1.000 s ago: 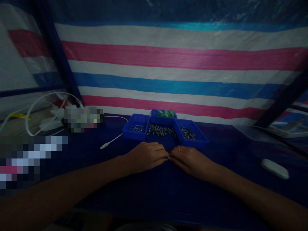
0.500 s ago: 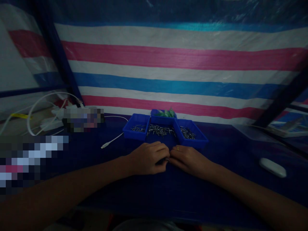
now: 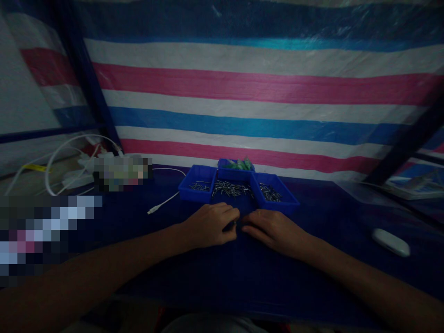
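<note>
My left hand [image 3: 212, 225] rests on the dark blue table with its fingers curled in, pinching something small and dark that I cannot make out. My right hand [image 3: 274, 230] lies just beside it, fingers pressed together and pointing at the left fingertips; whether it holds anything is hidden. Just beyond both hands stand blue trays: the left tray [image 3: 197, 187], the middle tray [image 3: 231, 188] and the right tray [image 3: 274, 192] hold several small metal pins. A fourth blue tray [image 3: 236, 167] behind them holds green pieces.
A white cable end [image 3: 157, 206] lies left of the trays. White cords and a power strip [image 3: 74, 169] sit at the far left. A white oval object [image 3: 391, 242] lies at the right. A striped tarpaulin [image 3: 256, 92] hangs behind the table.
The fingertips of both hands were touching; now they are slightly apart. My left hand has curled tighter and drawn a little back to the left.
</note>
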A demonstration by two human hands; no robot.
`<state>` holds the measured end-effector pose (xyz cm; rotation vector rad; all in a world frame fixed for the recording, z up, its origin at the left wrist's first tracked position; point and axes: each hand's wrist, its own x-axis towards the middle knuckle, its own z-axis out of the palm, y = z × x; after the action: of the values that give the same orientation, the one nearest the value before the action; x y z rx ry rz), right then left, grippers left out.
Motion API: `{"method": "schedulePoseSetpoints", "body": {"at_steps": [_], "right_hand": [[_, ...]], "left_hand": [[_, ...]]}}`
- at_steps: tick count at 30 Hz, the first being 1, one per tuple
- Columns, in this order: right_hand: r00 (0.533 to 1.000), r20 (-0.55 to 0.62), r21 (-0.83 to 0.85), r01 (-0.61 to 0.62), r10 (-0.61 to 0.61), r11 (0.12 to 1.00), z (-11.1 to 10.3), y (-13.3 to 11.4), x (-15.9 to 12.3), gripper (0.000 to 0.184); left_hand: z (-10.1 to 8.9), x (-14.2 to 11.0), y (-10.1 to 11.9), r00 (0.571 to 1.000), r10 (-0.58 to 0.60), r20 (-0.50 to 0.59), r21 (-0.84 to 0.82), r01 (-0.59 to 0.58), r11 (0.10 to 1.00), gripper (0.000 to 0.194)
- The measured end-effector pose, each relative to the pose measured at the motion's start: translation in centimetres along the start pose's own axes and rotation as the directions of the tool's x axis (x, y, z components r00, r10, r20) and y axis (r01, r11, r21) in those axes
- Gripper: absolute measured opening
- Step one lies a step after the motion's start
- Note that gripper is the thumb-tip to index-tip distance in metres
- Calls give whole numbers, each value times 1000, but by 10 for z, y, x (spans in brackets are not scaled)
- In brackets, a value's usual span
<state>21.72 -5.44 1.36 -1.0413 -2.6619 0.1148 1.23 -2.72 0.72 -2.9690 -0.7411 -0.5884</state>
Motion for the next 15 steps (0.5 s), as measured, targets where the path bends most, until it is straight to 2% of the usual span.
{"method": "schedulePoseSetpoints", "body": {"at_steps": [8, 15], "right_hand": [[1000, 1, -34, 0, 0, 999, 1, -1, 0, 25], [1000, 3, -80, 8, -8, 997, 2, 2, -1, 19]], "left_hand": [[-1, 0, 2, 1000, -20, 22, 43, 19, 999, 2], [-4, 0, 2, 1000, 10, 27, 60, -12, 998, 6]]}}
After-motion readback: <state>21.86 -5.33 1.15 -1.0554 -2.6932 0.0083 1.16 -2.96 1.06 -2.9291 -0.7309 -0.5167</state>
